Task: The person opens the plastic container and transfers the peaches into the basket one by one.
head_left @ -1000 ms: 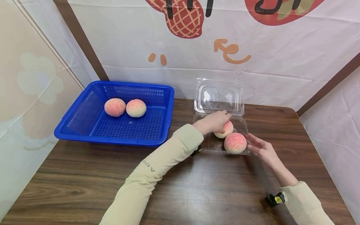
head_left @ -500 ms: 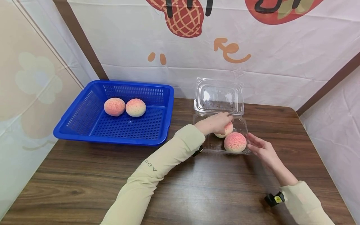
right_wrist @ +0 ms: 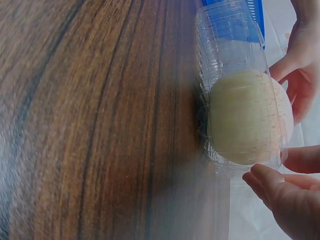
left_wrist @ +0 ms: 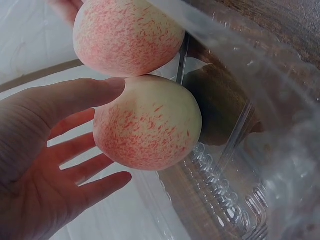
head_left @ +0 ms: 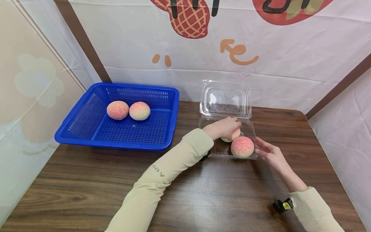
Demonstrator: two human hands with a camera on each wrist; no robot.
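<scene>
A clear plastic clamshell container (head_left: 217,149) stands with its lid (head_left: 225,100) raised at the back. Two pink-and-cream peaches lie inside it. My left hand (head_left: 223,127) curls over the rear peach (left_wrist: 150,125); in the left wrist view the thumb touches its top and the other fingers reach around its side, the little finger apart from it. The front peach (head_left: 242,147) sits beside it near the right end, untouched by the left hand. My right hand (head_left: 271,154) pinches the container's right rim, as the right wrist view shows fingertips (right_wrist: 260,172) against its end.
On the left of the wooden table (head_left: 185,199) stands a blue plastic basket (head_left: 127,146) holding two more peaches, a left one (head_left: 118,110) and a right one (head_left: 139,111). A printed white cloth (head_left: 130,38) hangs behind the table.
My left hand has shifted slightly toward the front right over the rear peach. The right hand, the container and the basket stay where they were.
</scene>
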